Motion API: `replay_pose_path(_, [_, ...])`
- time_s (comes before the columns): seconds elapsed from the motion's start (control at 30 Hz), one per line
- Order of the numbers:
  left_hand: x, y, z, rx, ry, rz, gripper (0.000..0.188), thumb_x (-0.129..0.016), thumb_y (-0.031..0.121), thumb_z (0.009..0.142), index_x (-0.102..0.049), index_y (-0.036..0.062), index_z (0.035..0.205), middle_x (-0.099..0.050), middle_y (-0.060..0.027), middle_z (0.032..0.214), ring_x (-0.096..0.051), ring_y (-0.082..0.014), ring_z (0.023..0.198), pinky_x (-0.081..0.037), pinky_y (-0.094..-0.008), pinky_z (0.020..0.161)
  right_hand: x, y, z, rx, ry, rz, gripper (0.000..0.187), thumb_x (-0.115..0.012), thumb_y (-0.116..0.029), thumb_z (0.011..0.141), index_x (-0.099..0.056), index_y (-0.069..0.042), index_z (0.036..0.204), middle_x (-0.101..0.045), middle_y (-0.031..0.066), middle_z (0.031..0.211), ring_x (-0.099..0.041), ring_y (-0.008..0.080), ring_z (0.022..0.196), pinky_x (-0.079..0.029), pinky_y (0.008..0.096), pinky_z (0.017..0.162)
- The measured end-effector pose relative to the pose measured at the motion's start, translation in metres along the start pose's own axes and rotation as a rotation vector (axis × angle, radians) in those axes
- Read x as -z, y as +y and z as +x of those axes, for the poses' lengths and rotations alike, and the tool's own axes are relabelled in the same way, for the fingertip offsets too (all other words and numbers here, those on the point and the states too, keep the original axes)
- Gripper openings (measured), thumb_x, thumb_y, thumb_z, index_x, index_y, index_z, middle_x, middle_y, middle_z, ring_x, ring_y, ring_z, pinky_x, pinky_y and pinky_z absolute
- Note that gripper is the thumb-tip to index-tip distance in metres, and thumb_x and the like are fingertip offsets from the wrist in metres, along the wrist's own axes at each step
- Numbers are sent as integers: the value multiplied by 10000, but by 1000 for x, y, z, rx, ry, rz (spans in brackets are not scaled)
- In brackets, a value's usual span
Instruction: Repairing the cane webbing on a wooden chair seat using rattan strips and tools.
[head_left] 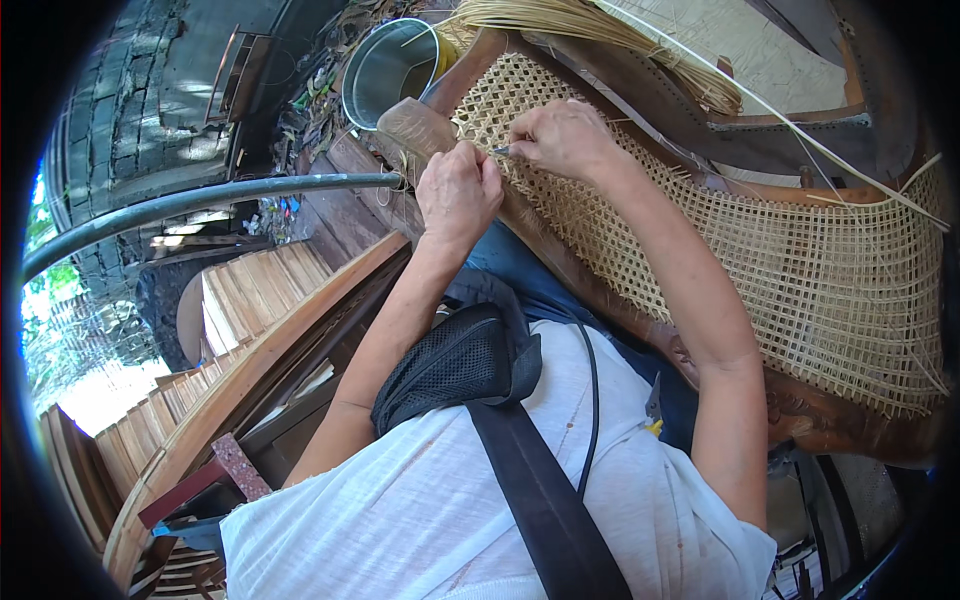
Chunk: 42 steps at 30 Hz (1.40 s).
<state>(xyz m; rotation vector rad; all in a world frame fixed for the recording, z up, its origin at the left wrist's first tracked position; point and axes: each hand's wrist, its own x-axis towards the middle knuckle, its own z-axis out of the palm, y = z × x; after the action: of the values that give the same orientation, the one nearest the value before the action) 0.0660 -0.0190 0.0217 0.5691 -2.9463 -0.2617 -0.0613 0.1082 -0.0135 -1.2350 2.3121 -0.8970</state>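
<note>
A wooden seat frame with carved parts lies across my lap. Woven cane webbing covers it, with loose strand ends along the edge. My right hand is closed above the webbing at the frame's upper left corner. From its fingers pokes the dark tip of a small pointed metal tool, whose handle is hidden in the grip. Just left of it, my left hand is closed in a pinch at the frame's edge. Whatever those fingers hold, if anything, cannot be made out.
A metal bucket stands beyond my left hand. A bundle of cane strands rests over the far part of the frame. A curved pipe comes in from the left. Slatted wooden pieces lie to my left.
</note>
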Motion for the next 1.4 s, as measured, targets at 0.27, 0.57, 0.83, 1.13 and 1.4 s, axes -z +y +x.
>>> replay_pose_path(0.27, [13,5,-1,13,-58,26,179,-642,228,838,-648,52,811,-671,-141,759,-655,-323,792,-520,-459,715,-23,6,-14,-123,47,145,213,-653,-320,877,-724,-132,946,-725,117,905,-688,305,894,-526,435,824])
replay_pose_path(0.57, [8,-3,4,50,-139,-99,194,-609,201,851,-639,13,821,-688,-204,784,-679,-399,743,-534,-489,714,-47,-14,-39,-313,277,415,234,-631,-306,896,-705,-96,969,-708,187,866,-688,372,827,-537,464,783])
replay_pose_path(0.83, [19,-6,11,40,-206,-35,245,-662,287,850,-639,43,864,-689,-198,792,-680,-396,783,-533,-475,704,-48,-28,-26,-256,422,410,216,-615,-285,876,-690,-95,947,-677,195,966,-666,398,899,-532,495,806])
replay_pose_path(1.13, [19,-23,5,45,-158,-324,227,-687,249,827,-687,23,817,-680,-121,692,-678,-247,652,-529,-350,643,-69,-17,-13,-243,475,499,215,-633,-243,860,-692,-56,947,-656,180,922,-650,372,892,-517,466,817])
replay_pose_path(1.4, [5,-11,-8,23,10,-172,158,-671,240,807,-677,87,768,-647,-104,652,-662,-278,628,-521,-384,624,-79,-30,-44,-174,479,475,278,-619,-229,879,-686,-161,1140,-649,155,962,-666,355,851,-547,450,759])
